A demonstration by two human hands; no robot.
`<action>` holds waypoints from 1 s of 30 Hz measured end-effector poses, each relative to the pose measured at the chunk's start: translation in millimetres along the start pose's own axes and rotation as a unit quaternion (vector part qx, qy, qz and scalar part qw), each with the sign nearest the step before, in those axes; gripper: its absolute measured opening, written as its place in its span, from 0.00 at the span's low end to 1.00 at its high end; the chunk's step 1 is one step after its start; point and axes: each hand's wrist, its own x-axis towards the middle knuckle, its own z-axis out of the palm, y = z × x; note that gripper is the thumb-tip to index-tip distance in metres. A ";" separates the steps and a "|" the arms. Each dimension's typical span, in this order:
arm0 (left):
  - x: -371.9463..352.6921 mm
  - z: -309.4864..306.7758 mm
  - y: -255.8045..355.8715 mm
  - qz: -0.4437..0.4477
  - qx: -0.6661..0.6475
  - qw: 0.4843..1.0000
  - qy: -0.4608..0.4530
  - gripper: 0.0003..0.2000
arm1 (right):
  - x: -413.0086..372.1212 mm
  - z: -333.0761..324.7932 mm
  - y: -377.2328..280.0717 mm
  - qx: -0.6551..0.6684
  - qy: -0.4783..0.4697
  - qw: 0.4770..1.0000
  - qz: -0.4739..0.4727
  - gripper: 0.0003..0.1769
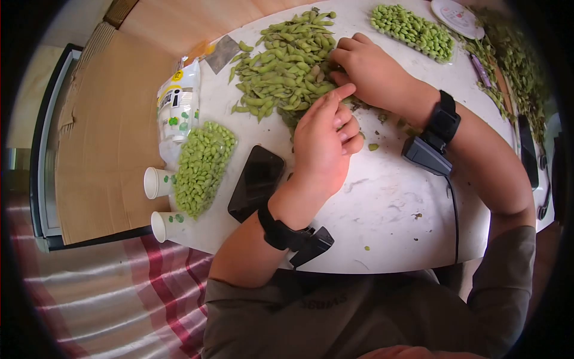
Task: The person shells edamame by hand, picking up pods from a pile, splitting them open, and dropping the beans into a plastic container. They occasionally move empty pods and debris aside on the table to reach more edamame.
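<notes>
At the right edge of a heap of green soybean pods point(287, 60), my right hand point(373, 72) bends its fingers inward among the pods; what they pinch, if anything, is hidden. My left hand point(326, 140) is just in front of the heap, palm partly turned up. Its index finger points toward my right hand while the other fingers curl loosely, and no object shows in it. Both wrists wear black straps with small boxes. A dark phone point(257, 182) lies on the table beside my left forearm.
Shelled beans fill a clear tray point(203, 167) at left and another tray point(412, 33) at the back right. Paper cups point(158, 182) lie beside a white packet point(179, 105). Plant stalks point(508, 54) and a round white plate point(457, 18) are at right. A cable point(454, 221) crosses the table point(382, 221).
</notes>
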 end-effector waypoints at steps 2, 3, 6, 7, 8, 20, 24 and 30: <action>-1.6 0.0 2.8 0.008 0.016 1.000 0.002 0.15 | 1.8 3.6 1.6 0.011 -0.004 1.000 0.002 0.10; -2.3 1.0 4.2 0.012 0.033 0.999 0.004 0.15 | 2.3 -2.7 1.1 0.010 0.016 1.000 0.001 0.09; 1.0 0.8 3.8 0.032 0.031 0.999 0.029 0.15 | 3.8 -28.3 -7.6 0.100 0.011 0.990 0.095 0.08; 1.9 1.0 3.1 0.037 0.027 0.998 0.035 0.15 | 0.9 -35.1 -9.6 0.186 -0.006 0.963 0.194 0.09; 2.1 1.8 1.6 0.037 0.024 0.998 0.033 0.15 | -6.4 -36.8 -7.4 0.235 0.006 0.949 0.209 0.09; 7.4 -6.3 -16.4 0.149 0.259 0.954 -0.023 0.03 | -76.0 -62.8 -49.3 0.604 -0.027 0.738 0.300 0.06; 3.8 1.1 -16.6 0.155 0.229 0.960 -0.038 0.05 | -82.4 -56.0 -50.6 0.627 -0.013 0.729 0.274 0.06; 6.8 -9.3 -18.5 0.215 0.327 0.917 -0.073 0.07 | -83.4 -61.8 -47.7 0.628 -0.058 0.723 0.282 0.08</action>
